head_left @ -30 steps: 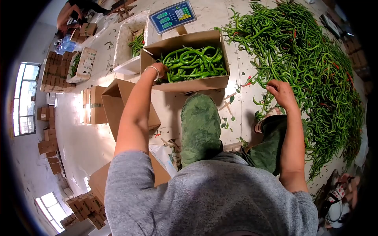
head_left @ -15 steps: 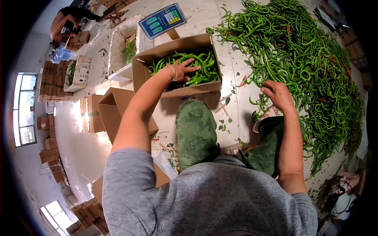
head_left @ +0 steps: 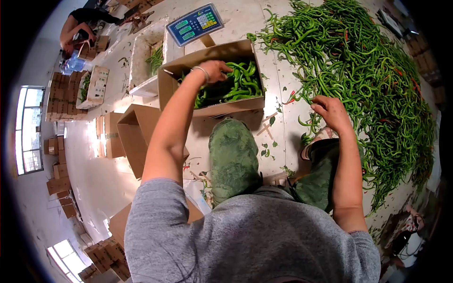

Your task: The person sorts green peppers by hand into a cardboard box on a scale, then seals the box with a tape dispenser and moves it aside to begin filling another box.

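Green chillies (head_left: 243,82) in cardboard box (head_left: 226,107): I rate them light, bendy; grip mid-length. Left hand (head_left: 214,70), right hand (head_left: 332,112): curled, hold unclear.

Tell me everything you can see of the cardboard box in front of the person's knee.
The box is plain brown cardboard, open at the top, and stands upright on the pale floor. It is partly filled with long green peppers. The left hand reaches in over them from the box's left side. A scale stands just behind it, and the big pile lies to its right.
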